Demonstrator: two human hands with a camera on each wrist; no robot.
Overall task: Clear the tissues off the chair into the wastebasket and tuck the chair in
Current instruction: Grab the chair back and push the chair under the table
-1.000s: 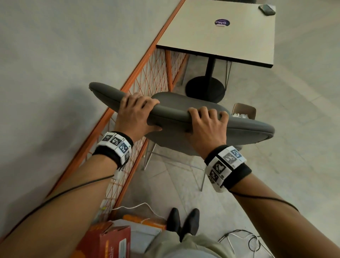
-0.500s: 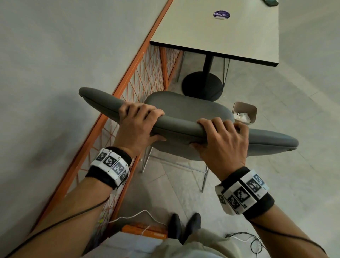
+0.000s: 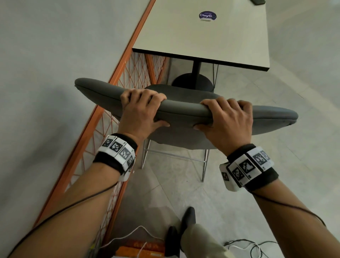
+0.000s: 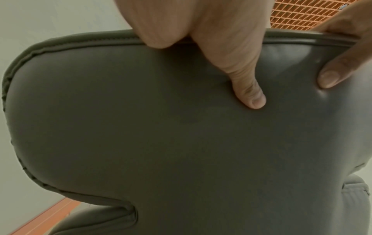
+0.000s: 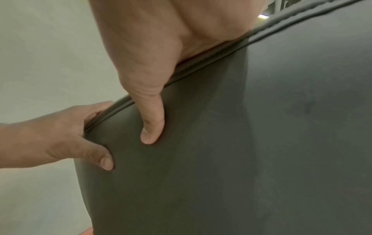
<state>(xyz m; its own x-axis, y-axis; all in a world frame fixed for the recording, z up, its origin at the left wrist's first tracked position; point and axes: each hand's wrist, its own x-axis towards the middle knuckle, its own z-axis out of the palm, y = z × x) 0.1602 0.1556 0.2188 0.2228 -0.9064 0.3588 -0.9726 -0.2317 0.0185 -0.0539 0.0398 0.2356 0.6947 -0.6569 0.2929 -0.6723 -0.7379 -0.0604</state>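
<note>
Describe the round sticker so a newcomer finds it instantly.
Start at the pale square table on a black pedestal, beyond the grey chair that the left hand and right hand grip. The sticker lies flat on the tabletop toward its far edge. It is a dark purple oval with white lettering, unlike the dark object at the far corner.

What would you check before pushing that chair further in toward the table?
1. Left hand grips the chair backrest: ok.
2. Right hand grips it too: ok.
3. Visible part of the seat free of tissues: ok; the rest is hidden.
4. Chair lined up with the table: ok.
5. Wastebasket clear of the path: cannot tell, not in view.
6. Chair legs clear of the table base: cannot tell.
</note>
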